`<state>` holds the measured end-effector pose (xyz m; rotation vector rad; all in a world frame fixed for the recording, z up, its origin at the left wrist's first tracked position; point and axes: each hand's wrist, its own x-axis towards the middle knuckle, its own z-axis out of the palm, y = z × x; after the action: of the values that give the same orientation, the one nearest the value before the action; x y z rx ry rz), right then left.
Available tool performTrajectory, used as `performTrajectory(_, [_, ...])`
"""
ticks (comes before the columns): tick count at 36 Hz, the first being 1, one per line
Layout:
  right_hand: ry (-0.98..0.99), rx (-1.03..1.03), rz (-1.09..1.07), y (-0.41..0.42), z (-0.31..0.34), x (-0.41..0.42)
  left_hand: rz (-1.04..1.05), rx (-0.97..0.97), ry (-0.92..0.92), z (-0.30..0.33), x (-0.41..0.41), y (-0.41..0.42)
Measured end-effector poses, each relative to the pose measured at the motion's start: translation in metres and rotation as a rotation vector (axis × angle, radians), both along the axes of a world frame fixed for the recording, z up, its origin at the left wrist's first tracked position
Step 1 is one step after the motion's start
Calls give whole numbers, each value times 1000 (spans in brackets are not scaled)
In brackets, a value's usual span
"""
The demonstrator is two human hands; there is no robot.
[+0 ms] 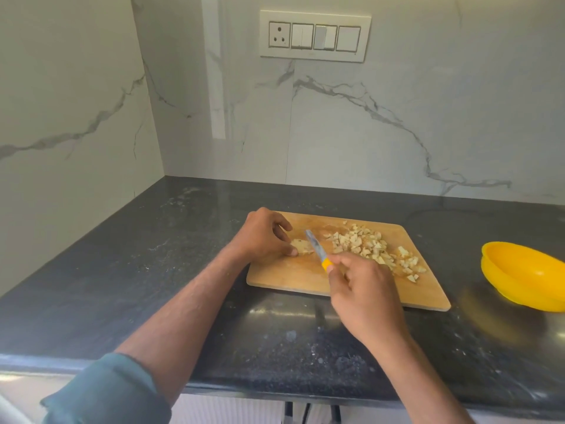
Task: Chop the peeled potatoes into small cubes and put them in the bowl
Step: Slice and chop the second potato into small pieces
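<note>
A wooden cutting board point(290, 273) lies on the dark counter. On its left part my left hand point(263, 237) holds a pale potato piece point(301, 246) with curled fingers and thumb. My right hand point(360, 292) grips a knife point(318, 250) by its yellow handle; the blade lies against the right side of that piece. A heap of small potato cubes point(370, 244) covers the board's right half. An empty yellow bowl point(526, 275) stands on the counter to the right of the board.
The dark stone counter point(137, 270) runs into a corner of marble walls at the left and back. A switch panel point(315, 35) is on the back wall. The counter's front edge is near my arms.
</note>
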<state>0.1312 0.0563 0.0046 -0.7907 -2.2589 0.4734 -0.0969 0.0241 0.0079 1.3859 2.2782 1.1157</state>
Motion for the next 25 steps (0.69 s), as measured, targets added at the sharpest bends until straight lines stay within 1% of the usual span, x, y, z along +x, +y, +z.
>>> performTrajectory(9, [-144,90,25,3,1,-40,-2,18,-47,-1,-6,-1])
performTrajectory(16, [-219,189,14,-3,0,-38,-23,39,-68,-2,-6,-2])
performTrajectory(25, [-254,205,35,-5,1,-39,-4,49,-75,-5,-5,1])
